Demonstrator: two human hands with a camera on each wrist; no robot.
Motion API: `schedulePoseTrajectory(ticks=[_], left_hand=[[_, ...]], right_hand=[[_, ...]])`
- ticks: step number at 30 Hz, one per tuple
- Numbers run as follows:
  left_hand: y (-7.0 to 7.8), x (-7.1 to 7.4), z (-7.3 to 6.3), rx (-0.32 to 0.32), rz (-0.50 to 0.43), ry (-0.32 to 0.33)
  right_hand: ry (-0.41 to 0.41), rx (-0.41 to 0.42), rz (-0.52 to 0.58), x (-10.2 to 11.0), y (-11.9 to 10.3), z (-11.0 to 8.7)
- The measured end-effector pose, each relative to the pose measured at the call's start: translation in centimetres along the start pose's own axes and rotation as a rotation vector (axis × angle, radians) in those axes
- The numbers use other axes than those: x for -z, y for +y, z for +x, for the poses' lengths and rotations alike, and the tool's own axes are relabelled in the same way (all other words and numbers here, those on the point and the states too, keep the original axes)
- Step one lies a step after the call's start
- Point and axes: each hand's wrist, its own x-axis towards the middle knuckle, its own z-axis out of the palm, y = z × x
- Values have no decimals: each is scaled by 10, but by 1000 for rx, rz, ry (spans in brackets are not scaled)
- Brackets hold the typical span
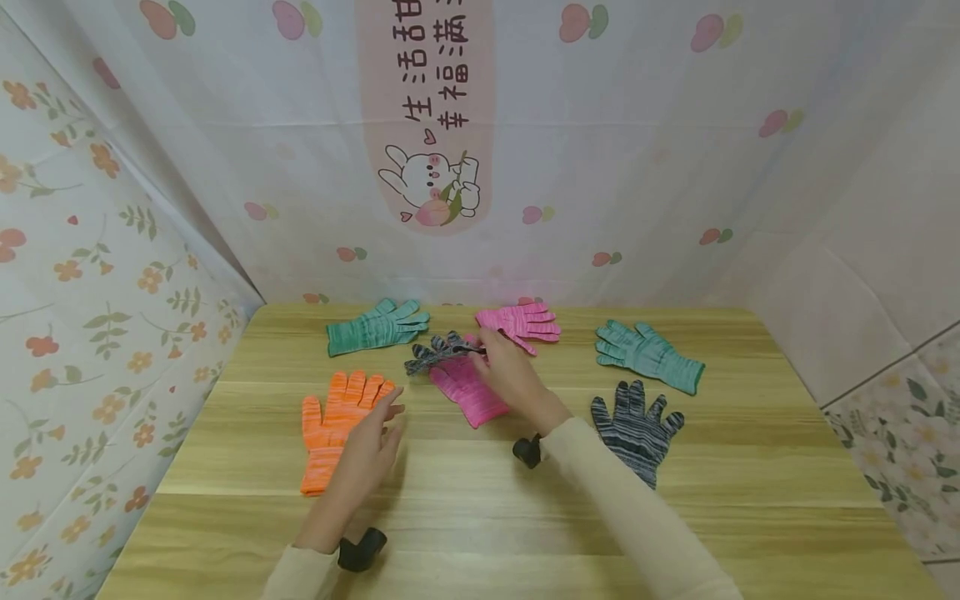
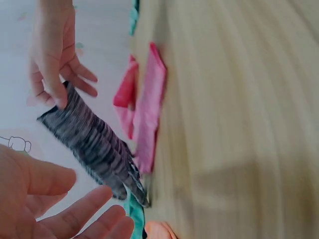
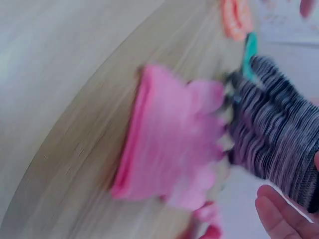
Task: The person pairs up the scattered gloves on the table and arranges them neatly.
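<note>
My right hand (image 1: 513,379) pinches a black-and-grey striped glove (image 1: 435,354) by its cuff. In the left wrist view that glove (image 2: 97,142) hangs tilted, its fingers pointing down. Beneath it on the table lies a pink glove (image 1: 471,396), partly hidden by the held glove and my right hand. My left hand (image 1: 367,442) hovers beside an orange glove (image 1: 333,429), fingers spread and holding nothing. The left wrist view shows the left hand (image 2: 65,209) palm side, apart from the striped glove.
At the back lie a green glove (image 1: 375,327) on the left and another pink glove (image 1: 521,321). Another green glove (image 1: 648,354) and a second black-and-grey glove (image 1: 633,429) are on the right. A printed curtain (image 1: 600,167) stands behind the wooden table (image 1: 465,517).
</note>
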Motion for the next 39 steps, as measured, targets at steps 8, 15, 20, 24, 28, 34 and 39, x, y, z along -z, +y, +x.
schedulePoseTrajectory(ticks=[8,15,20,24,28,34,39], left_hand=[[6,-4,8,91,-316,12],[0,-8,-2,227,-465,-3],[-10,-13,-17,308,-375,-27],[-20,-19,-26,309,-276,-36],[-27,-25,-28,245,-187,-38],[-29,-31,-29,155,-96,-7],[-27,-36,-29,109,-22,19]], right_hand=[[73,190,-14,-8,-35,-26],[-56,236,-61,-30,-57,-63],[-175,238,-74,-47,-58,-83],[-270,219,-54,-58,-55,-94],[-291,209,-62,-64,-50,-99],[-164,135,-51,-62,-32,-85],[-126,114,-80,-59,-15,-73]])
